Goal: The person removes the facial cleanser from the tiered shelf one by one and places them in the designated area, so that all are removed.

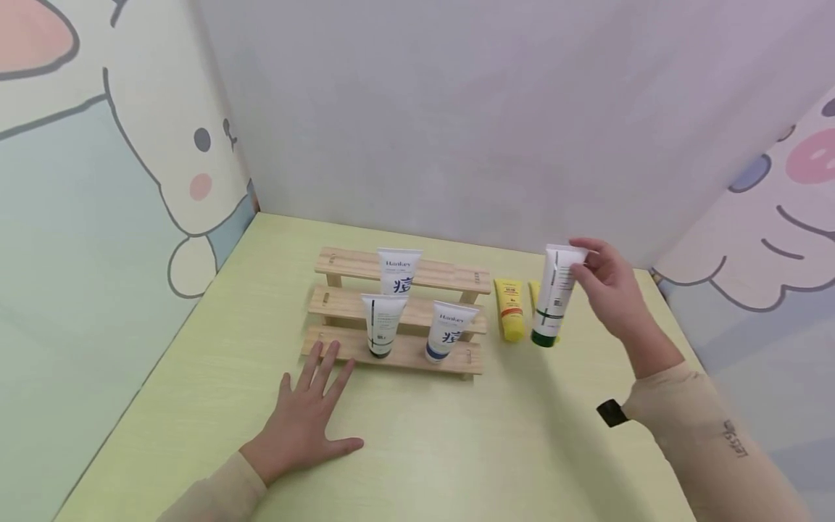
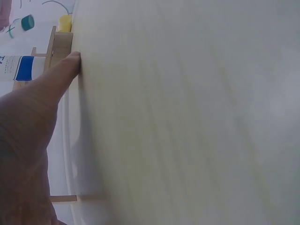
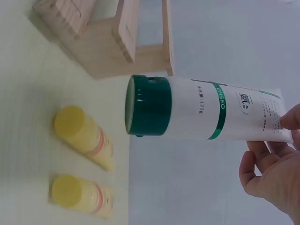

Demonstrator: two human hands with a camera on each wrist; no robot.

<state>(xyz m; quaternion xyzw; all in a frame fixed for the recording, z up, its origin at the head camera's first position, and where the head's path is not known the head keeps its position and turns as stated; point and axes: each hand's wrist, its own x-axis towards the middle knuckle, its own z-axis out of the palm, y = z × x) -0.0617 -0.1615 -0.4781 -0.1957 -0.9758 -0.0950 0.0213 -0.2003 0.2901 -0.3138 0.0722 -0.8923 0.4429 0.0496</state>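
While right hand holds green-capped tube, yellow tubes beside rack

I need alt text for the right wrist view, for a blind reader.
The right hand pinches a white tube with a green cap by its flat end. Below lie two yellow tubes on the table, beside a wooden rack.

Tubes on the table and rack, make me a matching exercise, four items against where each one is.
Column one:
1. green-capped tube
2. yellow tube
3. blue-capped tube
4. left hand

Column two:
A. flat on the table, touching the rack
B. lying right of the rack
C. held by the right hand
D. standing on the lowest step

Pairs: 1-C, 2-B, 3-D, 4-A
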